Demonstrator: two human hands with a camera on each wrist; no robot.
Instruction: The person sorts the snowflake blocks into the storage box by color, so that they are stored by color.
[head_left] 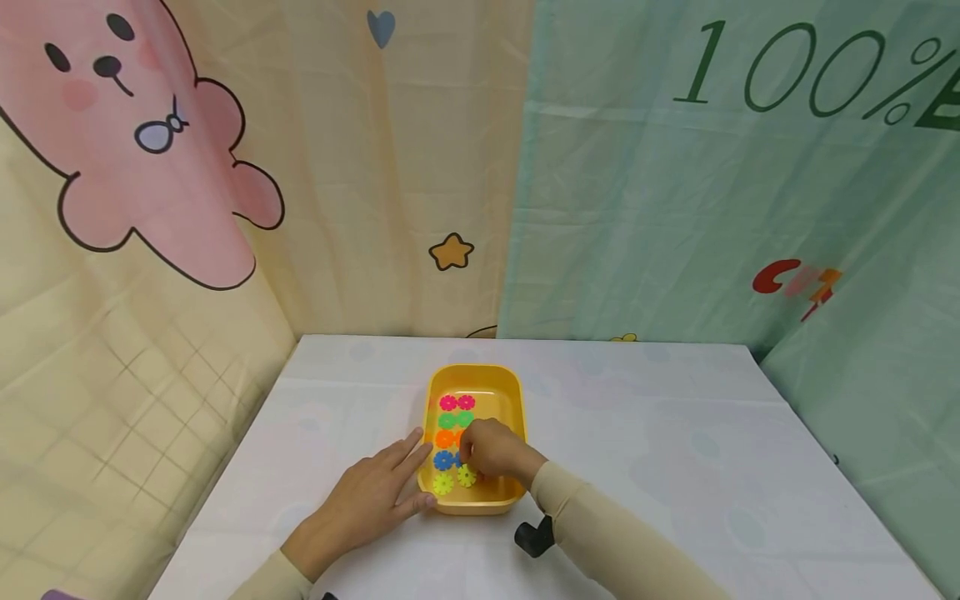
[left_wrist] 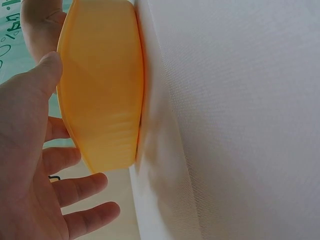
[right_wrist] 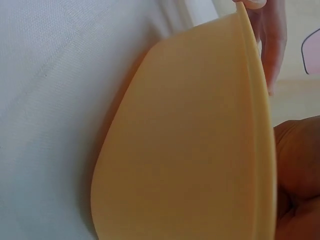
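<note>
A yellow plastic tray (head_left: 501, 498) stands on the table. Along its left side lie small flower-shaped pieces in paired rows: pink pieces (head_left: 448, 402), green pieces (head_left: 447, 421), orange pieces (head_left: 445, 439), blue pieces (head_left: 443, 460) and yellow pieces (head_left: 443, 483). My left hand (head_left: 367, 504) has its fingers spread and its thumb at the tray's rim (left_wrist: 61, 95). Over the tray, my right hand (head_left: 495, 450) reaches down with bent fingers beside the right-hand orange, blue and yellow pieces, partly covering some. Its fingertips are hidden, so what they pinch or touch does not show.
A white cloth (head_left: 637, 458) covers the table around the tray. Behind it hang a beige curtain (head_left: 337, 167) and a green curtain (head_left: 637, 208). A black wrist-camera part (head_left: 534, 538) sticks out below the right sleeve (head_left: 600, 525).
</note>
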